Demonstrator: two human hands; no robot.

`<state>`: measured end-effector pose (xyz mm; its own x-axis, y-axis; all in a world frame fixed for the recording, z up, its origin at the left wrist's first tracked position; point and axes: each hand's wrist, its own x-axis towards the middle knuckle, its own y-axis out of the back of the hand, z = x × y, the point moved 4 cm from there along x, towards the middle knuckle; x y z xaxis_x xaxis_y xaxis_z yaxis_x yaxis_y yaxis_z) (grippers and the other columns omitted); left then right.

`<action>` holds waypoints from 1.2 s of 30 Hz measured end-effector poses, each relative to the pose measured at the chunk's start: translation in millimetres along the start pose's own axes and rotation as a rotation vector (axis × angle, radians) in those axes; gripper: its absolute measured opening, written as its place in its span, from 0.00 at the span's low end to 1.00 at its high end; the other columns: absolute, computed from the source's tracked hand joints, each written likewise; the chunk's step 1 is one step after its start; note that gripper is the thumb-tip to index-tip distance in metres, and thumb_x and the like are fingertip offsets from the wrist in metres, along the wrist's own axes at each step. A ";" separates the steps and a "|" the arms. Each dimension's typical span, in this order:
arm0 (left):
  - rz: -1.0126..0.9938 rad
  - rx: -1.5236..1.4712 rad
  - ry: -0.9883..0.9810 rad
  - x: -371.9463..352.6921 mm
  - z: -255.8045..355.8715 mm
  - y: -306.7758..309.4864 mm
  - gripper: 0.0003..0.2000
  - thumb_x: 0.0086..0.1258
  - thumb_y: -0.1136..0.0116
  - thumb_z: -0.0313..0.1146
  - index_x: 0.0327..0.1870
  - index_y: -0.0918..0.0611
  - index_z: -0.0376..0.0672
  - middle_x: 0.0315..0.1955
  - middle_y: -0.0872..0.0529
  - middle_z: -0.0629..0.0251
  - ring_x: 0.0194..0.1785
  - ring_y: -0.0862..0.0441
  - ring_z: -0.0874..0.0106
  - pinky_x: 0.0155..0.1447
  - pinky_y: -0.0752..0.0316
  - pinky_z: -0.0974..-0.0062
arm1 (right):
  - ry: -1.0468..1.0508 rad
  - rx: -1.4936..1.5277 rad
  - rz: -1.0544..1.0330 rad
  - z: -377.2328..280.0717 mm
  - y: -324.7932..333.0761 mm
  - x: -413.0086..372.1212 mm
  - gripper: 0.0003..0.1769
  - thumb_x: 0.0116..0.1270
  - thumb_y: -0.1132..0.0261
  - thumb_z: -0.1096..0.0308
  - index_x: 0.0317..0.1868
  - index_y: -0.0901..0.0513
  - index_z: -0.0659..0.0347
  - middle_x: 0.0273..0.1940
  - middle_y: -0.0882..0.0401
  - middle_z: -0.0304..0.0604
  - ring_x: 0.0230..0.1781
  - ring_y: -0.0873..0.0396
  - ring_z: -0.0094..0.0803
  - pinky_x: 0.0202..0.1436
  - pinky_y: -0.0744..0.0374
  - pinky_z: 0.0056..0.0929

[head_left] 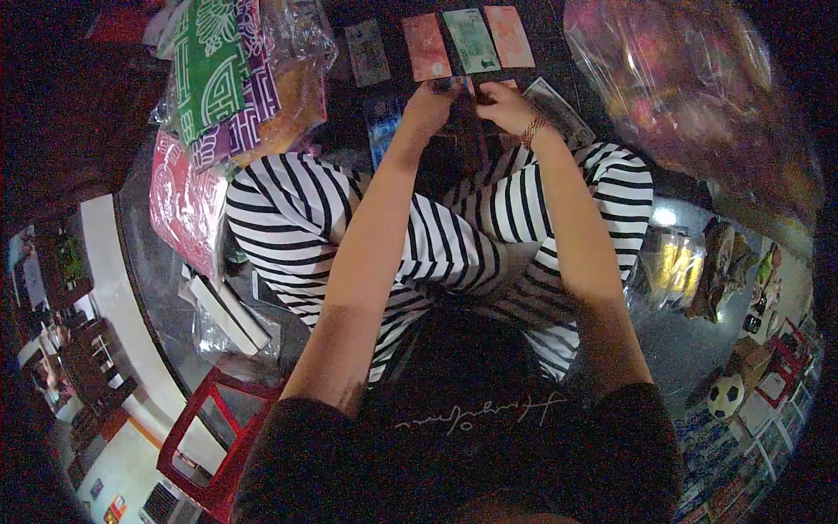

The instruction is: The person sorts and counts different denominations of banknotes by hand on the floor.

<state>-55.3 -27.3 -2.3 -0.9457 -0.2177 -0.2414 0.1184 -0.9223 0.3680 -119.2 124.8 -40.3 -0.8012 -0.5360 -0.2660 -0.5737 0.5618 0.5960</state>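
Observation:
My left hand (428, 108) and my right hand (507, 108) are close together in front of my crossed legs, fingers bent. Small bluish and orange bits show at the fingertips; what they hold is too small to make out. Beyond them lie a grey banknote (367, 53), a red banknote (425, 47), a green banknote (470, 40) and another red banknote (510, 37), in a row on the dark floor. A blue note (381, 129) is left of my left hand. A greyish note (561, 111) lies partly behind my right wrist.
Plastic-wrapped green and purple packets (214, 79) and a red packet (185, 196) lie at the left. A large clear bag (681, 79) stands at the upper right. Yellow items (677, 265), a football (725, 396) and a red frame (214, 428) lie farther back.

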 end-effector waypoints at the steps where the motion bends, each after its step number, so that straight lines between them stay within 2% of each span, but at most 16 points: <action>1: -0.029 -0.079 0.043 1.2 -5.3 -2.1 0.16 0.67 0.49 0.42 0.46 0.21 0.40 0.33 0.17 0.61 0.35 0.20 0.71 0.34 0.24 0.72 | -0.019 0.035 -0.039 0.6 -1.0 0.6 0.36 0.45 0.35 0.53 0.56 0.27 0.59 0.55 0.33 0.58 0.57 0.32 0.45 0.61 0.33 0.34; 4: -0.040 -0.126 0.025 4.9 -10.9 -4.1 0.15 0.67 0.49 0.42 0.45 0.20 0.41 0.33 0.18 0.61 0.33 0.20 0.73 0.28 0.25 0.73 | -0.021 0.061 -0.096 2.4 -1.9 3.3 0.36 0.45 0.35 0.53 0.56 0.27 0.59 0.56 0.33 0.58 0.58 0.33 0.46 0.62 0.33 0.34; 6: -0.040 -0.090 0.032 1.3 -3.9 -1.7 0.15 0.67 0.49 0.42 0.45 0.20 0.40 0.33 0.18 0.61 0.33 0.21 0.73 0.28 0.25 0.72 | 0.001 0.054 -0.113 2.0 -4.4 4.1 0.37 0.44 0.35 0.52 0.56 0.27 0.59 0.56 0.33 0.58 0.58 0.33 0.46 0.62 0.34 0.34; 8: -0.044 -0.056 0.038 -5.4 8.7 1.7 0.15 0.67 0.49 0.41 0.45 0.20 0.40 0.34 0.18 0.61 0.33 0.21 0.73 0.28 0.26 0.72 | -0.013 -0.005 -0.026 3.6 -2.8 3.0 0.37 0.43 0.35 0.52 0.56 0.27 0.59 0.55 0.32 0.59 0.57 0.33 0.46 0.62 0.34 0.34; 10: -0.034 -0.122 0.095 -8.8 11.4 3.0 0.17 0.64 0.45 0.43 0.44 0.20 0.38 0.38 0.17 0.54 0.42 0.19 0.62 0.46 0.28 0.69 | -0.017 -0.043 0.000 -7.5 1.1 -4.1 0.38 0.43 0.35 0.52 0.56 0.27 0.60 0.54 0.31 0.59 0.57 0.32 0.46 0.62 0.34 0.34; 14: -0.016 -0.234 0.111 6.0 -15.3 -4.6 0.18 0.64 0.45 0.43 0.46 0.21 0.36 0.39 0.17 0.54 0.41 0.19 0.65 0.46 0.28 0.70 | -0.083 -0.057 -0.004 -44.5 15.6 -26.5 0.39 0.42 0.34 0.52 0.56 0.27 0.61 0.53 0.29 0.59 0.56 0.31 0.47 0.61 0.34 0.34; 17: -0.056 -0.302 0.152 2.3 -8.9 -5.2 0.21 0.63 0.45 0.45 0.46 0.22 0.34 0.39 0.17 0.55 0.42 0.20 0.67 0.46 0.28 0.71 | -0.015 -0.023 0.015 -25.1 5.3 -13.6 0.39 0.41 0.34 0.53 0.55 0.27 0.63 0.54 0.29 0.58 0.55 0.30 0.46 0.60 0.33 0.35; 19: -0.070 -0.279 0.057 7.3 -14.4 -5.9 0.21 0.63 0.45 0.45 0.47 0.23 0.34 0.41 0.18 0.52 0.43 0.20 0.64 0.48 0.29 0.71 | -0.009 -0.016 0.011 -22.6 4.6 -11.3 0.38 0.41 0.34 0.53 0.55 0.27 0.62 0.54 0.29 0.57 0.55 0.29 0.46 0.60 0.32 0.35; 25: 0.008 -0.149 0.063 12.7 -22.9 -5.8 0.19 0.63 0.46 0.44 0.47 0.22 0.37 0.42 0.19 0.47 0.47 0.21 0.56 0.50 0.30 0.68 | 0.030 -0.001 -0.005 -5.9 -3.2 -1.4 0.36 0.42 0.34 0.54 0.55 0.27 0.60 0.53 0.28 0.57 0.54 0.29 0.46 0.59 0.31 0.35; 29: -0.057 -0.222 0.031 3.7 -8.3 -3.7 0.19 0.63 0.46 0.44 0.47 0.22 0.37 0.41 0.19 0.46 0.48 0.22 0.55 0.50 0.30 0.68 | 0.006 0.006 0.007 -16.1 1.9 -8.3 0.36 0.42 0.33 0.55 0.55 0.27 0.60 0.51 0.27 0.56 0.54 0.29 0.46 0.59 0.31 0.35; 32: 0.018 -0.170 0.087 6.3 -14.8 -2.6 0.20 0.63 0.46 0.45 0.47 0.24 0.37 0.41 0.19 0.46 0.48 0.22 0.55 0.50 0.30 0.68 | 0.024 -0.003 -0.026 -8.4 -3.5 0.8 0.36 0.42 0.33 0.55 0.54 0.26 0.59 0.51 0.26 0.57 0.54 0.29 0.47 0.59 0.32 0.36; 34: 0.061 -0.126 0.048 -7.4 8.5 4.2 0.17 0.68 0.49 0.44 0.46 0.23 0.39 0.32 0.19 0.63 0.34 0.23 0.74 0.35 0.29 0.76 | 0.041 -0.020 0.020 -14.1 -2.0 -2.3 0.35 0.42 0.34 0.54 0.54 0.26 0.59 0.50 0.26 0.58 0.54 0.29 0.48 0.59 0.32 0.37; 36: 0.073 -0.079 0.028 0.1 -3.8 1.5 0.17 0.67 0.49 0.44 0.47 0.24 0.40 0.33 0.19 0.62 0.35 0.23 0.74 0.35 0.29 0.76 | 0.056 -0.038 0.057 -16.1 -3.3 -7.0 0.35 0.42 0.34 0.54 0.54 0.25 0.59 0.50 0.26 0.58 0.53 0.29 0.49 0.59 0.32 0.37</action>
<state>-54.1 -30.0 -5.2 -0.9249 -0.2930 -0.2422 0.2110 -0.9258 0.3138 -108.9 116.6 -28.2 -0.8212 -0.5387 -0.1883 -0.5194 0.5689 0.6376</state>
